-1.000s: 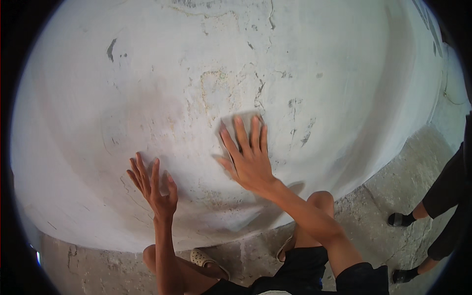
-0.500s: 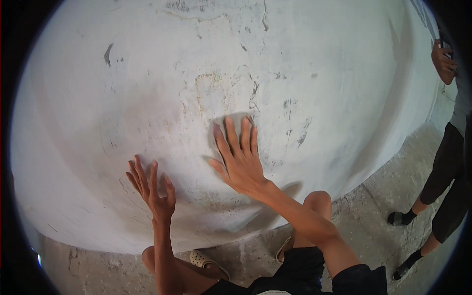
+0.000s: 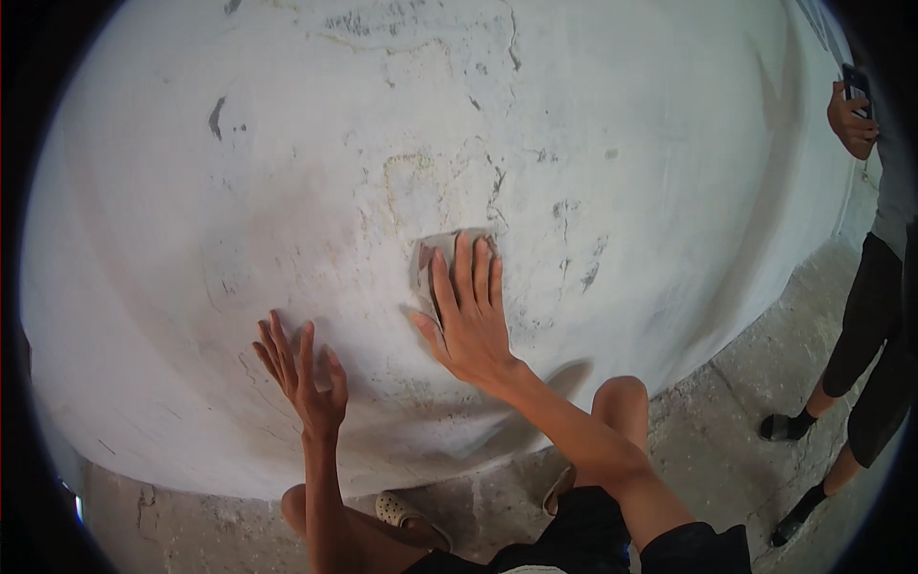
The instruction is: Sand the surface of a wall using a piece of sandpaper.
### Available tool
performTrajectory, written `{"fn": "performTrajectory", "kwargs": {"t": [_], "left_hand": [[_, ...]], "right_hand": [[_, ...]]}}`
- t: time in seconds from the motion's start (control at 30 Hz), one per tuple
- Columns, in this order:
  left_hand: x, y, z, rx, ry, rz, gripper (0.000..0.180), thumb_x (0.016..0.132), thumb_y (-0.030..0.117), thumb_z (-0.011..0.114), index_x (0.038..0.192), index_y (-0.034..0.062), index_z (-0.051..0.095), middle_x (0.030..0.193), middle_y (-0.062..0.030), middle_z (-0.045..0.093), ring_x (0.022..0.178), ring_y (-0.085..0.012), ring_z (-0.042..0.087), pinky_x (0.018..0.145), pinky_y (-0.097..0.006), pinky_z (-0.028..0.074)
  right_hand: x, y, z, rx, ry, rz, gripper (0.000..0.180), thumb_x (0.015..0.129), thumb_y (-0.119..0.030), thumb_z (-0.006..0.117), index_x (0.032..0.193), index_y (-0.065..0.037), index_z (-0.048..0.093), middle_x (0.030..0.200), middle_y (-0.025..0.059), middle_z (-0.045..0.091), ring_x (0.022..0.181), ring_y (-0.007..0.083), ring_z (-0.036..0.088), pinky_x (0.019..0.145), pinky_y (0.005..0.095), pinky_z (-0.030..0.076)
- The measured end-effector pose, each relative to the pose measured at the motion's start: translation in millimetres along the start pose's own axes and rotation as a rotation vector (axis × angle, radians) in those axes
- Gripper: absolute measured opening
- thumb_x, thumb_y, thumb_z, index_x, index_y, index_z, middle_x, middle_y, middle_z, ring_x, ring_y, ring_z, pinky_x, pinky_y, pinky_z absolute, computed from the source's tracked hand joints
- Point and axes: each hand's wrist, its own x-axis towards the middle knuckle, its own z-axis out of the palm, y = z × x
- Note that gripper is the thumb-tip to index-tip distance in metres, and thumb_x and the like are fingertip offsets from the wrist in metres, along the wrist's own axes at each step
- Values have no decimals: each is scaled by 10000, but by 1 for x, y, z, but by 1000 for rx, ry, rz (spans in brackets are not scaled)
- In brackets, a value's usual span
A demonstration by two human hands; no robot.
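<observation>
My right hand (image 3: 473, 320) lies flat against the white wall (image 3: 660, 191), its fingers stretched upward. Under the palm and fingers it holds a thin greyish sheet of sandpaper (image 3: 426, 275) to the wall; a brownish corner shows by the fingertips, and most of the sheet is covered. Lower down and to the left, my left hand (image 3: 308, 383) has its fingers apart and nothing in it. The fingertips of this hand are at the wall, seemingly leaning on it. Around both hands the plaster has cracks, dark chipped patches and stains.
Rough concrete floor (image 3: 736, 411) meets the wall's base. My bent knees are close to the wall, with a beige clog (image 3: 397, 510) at its foot. At the right stands another person (image 3: 875, 316) in dark trousers, holding a phone (image 3: 856, 88).
My right fingers have shifted slightly across the sheet, baring more of its upper left corner. My left hand keeps almost the same place. The other person's phone shows more fully.
</observation>
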Motion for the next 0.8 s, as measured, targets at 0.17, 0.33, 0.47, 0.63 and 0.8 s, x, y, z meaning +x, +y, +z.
{"fn": "performTrajectory", "kwargs": {"t": [0.17, 0.33, 0.47, 0.63, 0.8], "left_hand": [[-1, 0, 2, -38, -11, -25, 551, 870, 71, 601, 1416, 140, 573, 1612, -248, 321, 1522, -447, 227, 1221, -634, 121], [4, 6, 9, -11, -3, 27, 495, 945, 115, 577, 1436, 67, 533, 1605, -259, 331, 1513, -462, 238, 1210, -630, 129], [4, -3, -4, 33, 3, 35, 479, 968, 115, 555, 1445, 72, 531, 1606, -239, 343, 1516, -441, 249, 1216, -617, 122], [5, 5, 4, 34, 8, 31, 478, 968, 108, 548, 1445, 78, 533, 1614, -231, 333, 1519, -436, 242, 1218, -615, 125], [3, 6, 5, 13, 23, -8, 540, 884, 62, 590, 1421, 121, 565, 1614, -236, 327, 1524, -442, 225, 1223, -621, 116]], "right_hand": [[80, 7, -28, -69, 67, 0, 718, 1025, -411, 516, 1555, 26, 308, 1632, 350, 102, 1512, 534, 88, 1201, 640, 113], [46, 19, -14, -64, 40, -4, 745, 1027, -440, 506, 1587, -19, 252, 1648, 328, 52, 1510, 549, 43, 1188, 671, 76], [-5, 16, 2, -103, -6, -53, 703, 1011, -442, 543, 1553, -40, 349, 1644, 315, 124, 1510, 517, 133, 1205, 629, 131], [47, 22, -29, -45, 41, 11, 697, 1022, -397, 528, 1570, -29, 304, 1645, 323, 94, 1512, 530, 94, 1204, 635, 112], [40, 10, -25, -53, 44, 42, 698, 1023, -376, 535, 1580, -33, 290, 1642, 331, 91, 1510, 534, 97, 1199, 643, 112]]}}
